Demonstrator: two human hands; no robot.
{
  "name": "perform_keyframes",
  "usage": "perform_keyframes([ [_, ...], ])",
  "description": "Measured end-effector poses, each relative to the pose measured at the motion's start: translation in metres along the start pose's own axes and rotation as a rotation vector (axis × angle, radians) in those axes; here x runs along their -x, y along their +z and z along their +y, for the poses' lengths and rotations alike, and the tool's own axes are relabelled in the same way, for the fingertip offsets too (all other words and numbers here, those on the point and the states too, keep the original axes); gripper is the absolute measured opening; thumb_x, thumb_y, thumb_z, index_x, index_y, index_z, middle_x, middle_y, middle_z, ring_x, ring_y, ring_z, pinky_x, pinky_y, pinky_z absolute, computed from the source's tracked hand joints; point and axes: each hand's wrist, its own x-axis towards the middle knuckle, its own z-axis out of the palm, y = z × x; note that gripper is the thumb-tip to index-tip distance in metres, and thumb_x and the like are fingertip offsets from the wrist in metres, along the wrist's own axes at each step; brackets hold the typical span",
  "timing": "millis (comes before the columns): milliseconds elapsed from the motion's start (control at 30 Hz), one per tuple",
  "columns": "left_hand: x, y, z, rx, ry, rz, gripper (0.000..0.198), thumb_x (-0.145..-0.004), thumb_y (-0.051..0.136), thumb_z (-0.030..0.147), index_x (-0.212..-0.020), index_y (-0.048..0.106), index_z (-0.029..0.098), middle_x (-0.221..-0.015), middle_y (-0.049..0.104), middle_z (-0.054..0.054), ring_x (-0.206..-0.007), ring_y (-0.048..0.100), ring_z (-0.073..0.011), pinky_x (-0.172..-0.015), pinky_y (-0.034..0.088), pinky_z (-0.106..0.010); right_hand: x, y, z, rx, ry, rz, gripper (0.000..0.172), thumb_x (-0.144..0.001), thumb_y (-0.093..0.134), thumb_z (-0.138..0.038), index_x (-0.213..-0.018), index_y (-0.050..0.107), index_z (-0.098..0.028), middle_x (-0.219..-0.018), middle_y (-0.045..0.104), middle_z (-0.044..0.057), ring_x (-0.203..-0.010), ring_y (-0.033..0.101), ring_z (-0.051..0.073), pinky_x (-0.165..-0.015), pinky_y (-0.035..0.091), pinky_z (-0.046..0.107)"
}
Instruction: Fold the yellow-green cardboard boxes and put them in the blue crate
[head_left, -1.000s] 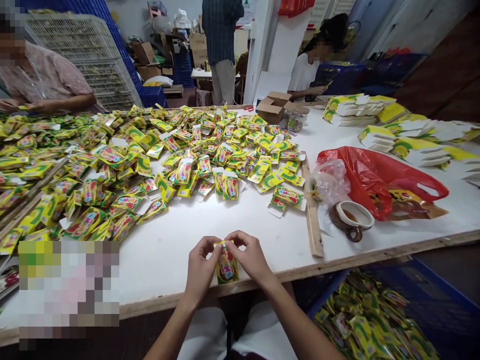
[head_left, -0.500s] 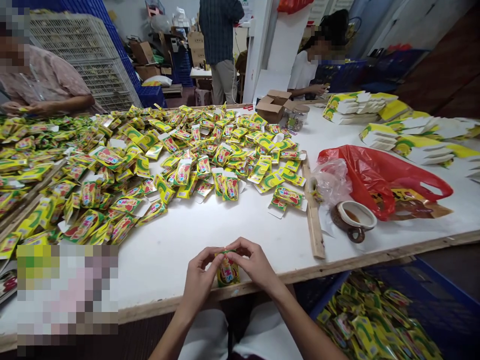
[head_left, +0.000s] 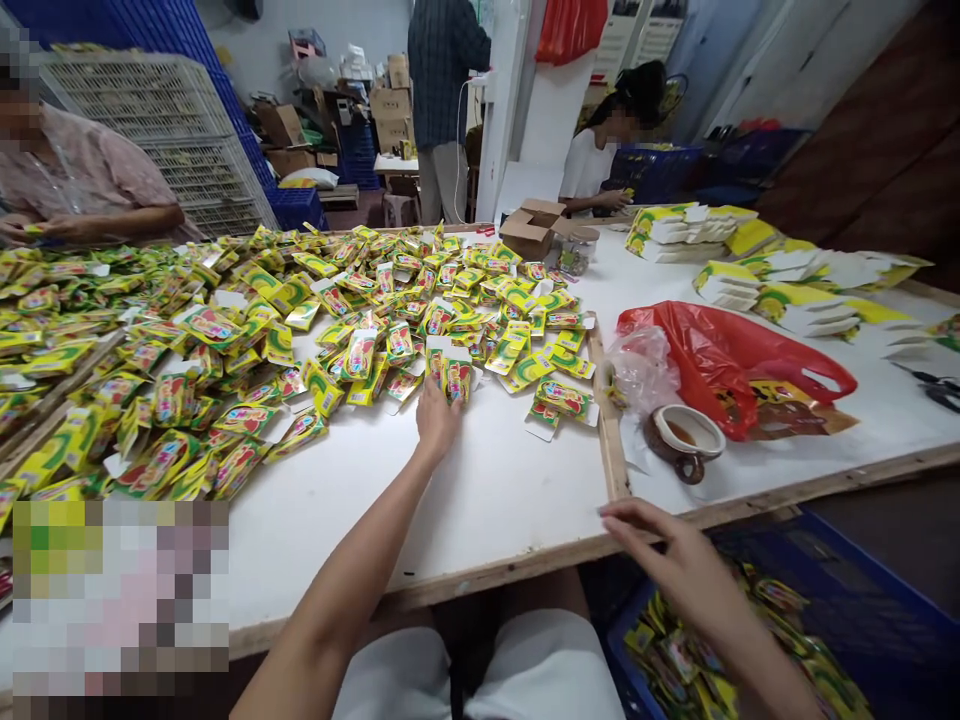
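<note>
My left hand is stretched forward over the table, its thumb and fingers closed round the lower end of a small yellow-green printed box with a raised white flap. A second box like it stands right beside. To the right, my right hand hangs over the table's front edge, above a blue crate. Its fingers are apart and nothing shows in them. Many similar small boxes lie in a loose heap beyond my left hand; several have white flaps sticking out.
A wooden strip divides the table at the right. Past it are a brown mug, a red plastic bag and stacks of flat cartons. An open cardboard box stands at the back. Co-workers sit at left and back right.
The box that both hands pinched at the table edge is out of sight. My left hand has reached forward to another box; my right hand has moved right, over the crate.
</note>
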Motion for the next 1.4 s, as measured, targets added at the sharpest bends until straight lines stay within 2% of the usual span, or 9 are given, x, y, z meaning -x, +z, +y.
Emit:
perform_keyframes([
  [100,0.014,-0.003,-0.004,0.033,-0.014,-0.057,0.047,-0.074,0.062,0.020,-0.115,0.039,0.018,-0.088,0.063,-0.008,-0.084,0.062,-0.0242,-0.072,0.043,-0.034,-0.015,0.053,-0.018,-0.240,-0.046,-0.028,0.025,-0.082,0.057,-0.043,-0.083,0.065,-0.019,-0.085,0.070,0.007,-0.085,0.063,0.024,-0.079,0.050,0.035],
  [233,0.079,-0.029,-0.011,0.105,-0.021,-0.201,0.044,-0.075,0.061,0.023,-0.112,0.039,0.020,-0.063,0.055,0.006,-0.061,0.057,-0.0145,-0.058,0.041,-0.023,-0.036,0.104,-0.031,-0.532,-0.049,0.014,0.027,-0.082,0.059,-0.038,-0.102,0.055,-0.020,-0.108,0.064,0.011,-0.098,0.062,0.024,-0.085,0.049,0.038],
  [367,0.147,-0.055,-0.012,0.313,-0.115,-0.388,0.047,-0.079,0.059,0.026,-0.118,0.032,0.023,-0.073,0.060,0.003,-0.071,0.061,-0.0147,-0.066,0.047,-0.026,-0.041,0.139,-0.044,-0.767,-0.057,-0.083,0.039,-0.082,0.059,-0.033,-0.116,0.042,-0.024,-0.109,0.063,0.010,-0.092,0.065,0.021,-0.079,0.052,0.034],
  [467,0.166,-0.064,-0.011,0.366,-0.136,-0.362,0.051,-0.082,0.058,0.027,-0.123,0.027,0.025,-0.097,0.063,-0.005,-0.088,0.063,-0.0181,-0.077,0.049,-0.032,-0.034,0.157,-0.055,-0.782,-0.081,-0.194,0.032,-0.083,0.057,-0.029,-0.112,0.044,-0.023,-0.094,0.067,0.006,-0.083,0.067,0.019,-0.073,0.053,0.031],
  [567,0.163,-0.069,-0.012,0.384,-0.097,-0.292,0.044,-0.085,0.054,0.028,-0.124,0.033,0.026,-0.108,0.060,-0.006,-0.093,0.062,-0.0183,-0.080,0.049,-0.032,-0.027,0.163,-0.060,-0.747,-0.103,-0.233,0.028,-0.083,0.057,-0.024,-0.108,0.045,-0.023,-0.091,0.068,0.003,-0.082,0.066,0.018,-0.074,0.052,0.031],
  [800,0.154,-0.079,-0.018,0.326,-0.064,-0.359,0.020,-0.085,0.053,0.028,-0.102,0.060,0.019,-0.102,0.066,-0.007,-0.092,0.061,-0.0209,-0.081,0.049,-0.031,-0.032,0.157,-0.059,-0.582,-0.223,-0.253,0.015,-0.087,0.053,-0.029,-0.086,0.064,-0.019,-0.085,0.068,0.004,-0.083,0.063,0.019,-0.076,0.049,0.029],
  [1067,0.161,-0.076,-0.018,0.381,-0.035,-0.234,0.027,-0.087,0.051,0.026,-0.114,0.051,0.022,-0.113,0.063,-0.008,-0.103,0.060,-0.0204,-0.084,0.049,-0.033,-0.036,0.160,-0.063,-0.616,-0.244,-0.223,0.013,-0.085,0.057,-0.026,-0.096,0.061,-0.020,-0.085,0.067,0.002,-0.081,0.063,0.017,-0.075,0.050,0.028],
  [1233,0.164,-0.081,-0.014,0.282,-0.014,-0.205,0.018,-0.084,0.056,0.030,-0.095,0.065,0.018,-0.102,0.068,-0.008,-0.100,0.061,-0.0222,-0.090,0.046,-0.034,-0.031,0.155,-0.068,-0.551,-0.322,-0.244,0.012,-0.084,0.059,-0.026,-0.085,0.068,-0.018,-0.087,0.069,0.005,-0.082,0.063,0.018,-0.074,0.050,0.029],
  [1400,0.160,-0.079,-0.010,0.318,-0.084,-0.170,0.019,-0.084,0.057,0.031,-0.094,0.065,0.018,-0.093,0.069,-0.006,-0.089,0.063,-0.0198,-0.079,0.049,-0.030,-0.031,0.157,-0.077,-0.476,-0.285,-0.180,0.010,-0.083,0.059,-0.024,-0.082,0.067,-0.018,-0.077,0.068,0.003,-0.072,0.061,0.017,-0.069,0.049,0.027],
])
